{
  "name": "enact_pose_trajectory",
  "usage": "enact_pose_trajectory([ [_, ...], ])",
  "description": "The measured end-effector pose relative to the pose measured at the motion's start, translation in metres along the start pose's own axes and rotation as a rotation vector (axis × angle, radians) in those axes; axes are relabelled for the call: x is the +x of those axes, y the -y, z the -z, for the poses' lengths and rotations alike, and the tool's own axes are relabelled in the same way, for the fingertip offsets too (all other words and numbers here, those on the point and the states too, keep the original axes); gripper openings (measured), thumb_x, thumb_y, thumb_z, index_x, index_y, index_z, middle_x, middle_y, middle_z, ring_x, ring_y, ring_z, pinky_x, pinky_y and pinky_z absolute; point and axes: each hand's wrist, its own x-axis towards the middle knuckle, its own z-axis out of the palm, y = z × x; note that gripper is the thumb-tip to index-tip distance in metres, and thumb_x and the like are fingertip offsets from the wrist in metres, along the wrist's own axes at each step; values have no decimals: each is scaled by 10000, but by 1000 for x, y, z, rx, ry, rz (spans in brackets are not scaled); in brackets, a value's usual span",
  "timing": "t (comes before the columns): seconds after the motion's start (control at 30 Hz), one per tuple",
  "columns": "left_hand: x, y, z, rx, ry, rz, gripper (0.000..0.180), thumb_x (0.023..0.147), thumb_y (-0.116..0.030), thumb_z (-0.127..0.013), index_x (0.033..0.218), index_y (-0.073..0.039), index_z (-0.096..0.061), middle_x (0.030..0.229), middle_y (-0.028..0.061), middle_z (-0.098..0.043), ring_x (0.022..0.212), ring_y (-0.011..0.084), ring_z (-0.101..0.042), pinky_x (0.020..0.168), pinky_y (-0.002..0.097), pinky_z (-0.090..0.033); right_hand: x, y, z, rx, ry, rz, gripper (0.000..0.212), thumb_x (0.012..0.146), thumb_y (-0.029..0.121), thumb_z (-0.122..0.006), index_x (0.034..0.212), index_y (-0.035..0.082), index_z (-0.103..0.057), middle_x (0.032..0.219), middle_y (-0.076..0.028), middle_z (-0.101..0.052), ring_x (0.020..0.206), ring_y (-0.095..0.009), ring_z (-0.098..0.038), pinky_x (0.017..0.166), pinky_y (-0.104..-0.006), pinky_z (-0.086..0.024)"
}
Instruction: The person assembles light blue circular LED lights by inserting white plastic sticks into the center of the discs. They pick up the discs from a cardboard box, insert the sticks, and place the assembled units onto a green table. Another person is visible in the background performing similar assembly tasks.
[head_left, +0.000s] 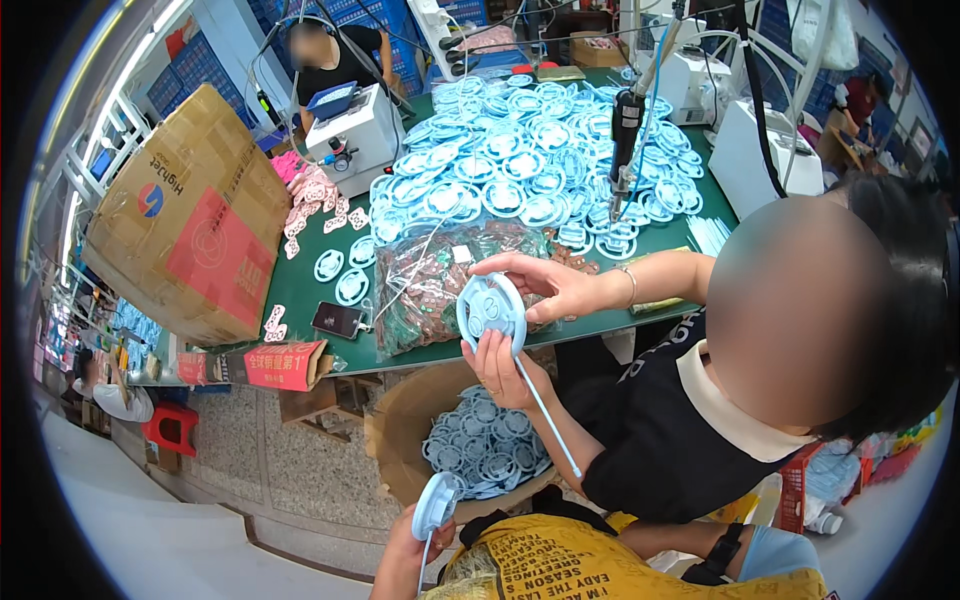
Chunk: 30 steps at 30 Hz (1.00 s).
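Observation:
My left hand (pixel 405 553) comes up from the lower edge and grips a light blue round plastic wheel part (pixel 437 503), with a thin white cord hanging from it. My right hand is not visible; only a forearm with a black band (pixel 722 553) shows beside my yellow shirt. A co-worker in a black shirt sits close on the right and holds a similar blue wheel (pixel 490 305) in both hands at the table's edge. A pale cord (pixel 550 420) runs down from that wheel.
The green table (pixel 300 285) bears a big heap of blue wheels (pixel 520 160), a clear bag of small parts (pixel 420 285), a phone (pixel 338 320), white machines and a hanging electric screwdriver (pixel 625 130). A cardboard tub of wheels (pixel 485 445) stands below. A large carton (pixel 190 220) is on the left. Another person works at the far end.

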Motion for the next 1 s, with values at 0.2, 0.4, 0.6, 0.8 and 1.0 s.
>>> enact_pose_trajectory([
  [0.2,1,-3,-3,12,19,-13,185,910,-164,-459,896,7,-529,557,101,-457,394,170,-429,349,270,-338,10,-10,-10,-6,6,-50,405,739,168,-698,1120,75,-603,829,-149,-674,771,-305,-662,658,-412,-494],
  [0.4,-1,-12,1,33,25,17,181,923,-162,-448,900,-5,-533,581,101,-469,412,180,-432,355,279,-348,5,-1,-10,-19,-120,19,311,770,282,-651,1020,96,-645,762,-154,-673,728,-329,-667,605,-423,-496],
  [0.6,2,-25,12,49,81,32,196,935,-179,-442,904,-10,-535,589,104,-470,422,186,-434,355,282,-340,13,28,4,-22,28,-147,342,806,270,-631,1102,98,-617,1001,-170,-672,948,-355,-635,744,-442,-495],
  [0.8,-5,-43,17,65,69,36,201,937,-188,-438,898,-14,-529,587,105,-467,419,177,-416,354,271,-323,16,51,10,-13,-94,-77,273,789,237,-622,1012,82,-648,866,-156,-679,820,-336,-657,655,-426,-494],
  [1.0,-8,-53,15,67,47,24,217,931,-180,-430,935,6,-542,590,112,-471,426,169,-400,372,282,-319,15,70,27,8,-29,-135,301,823,283,-584,1048,89,-635,892,-167,-672,837,-344,-646,678,-436,-492],
])
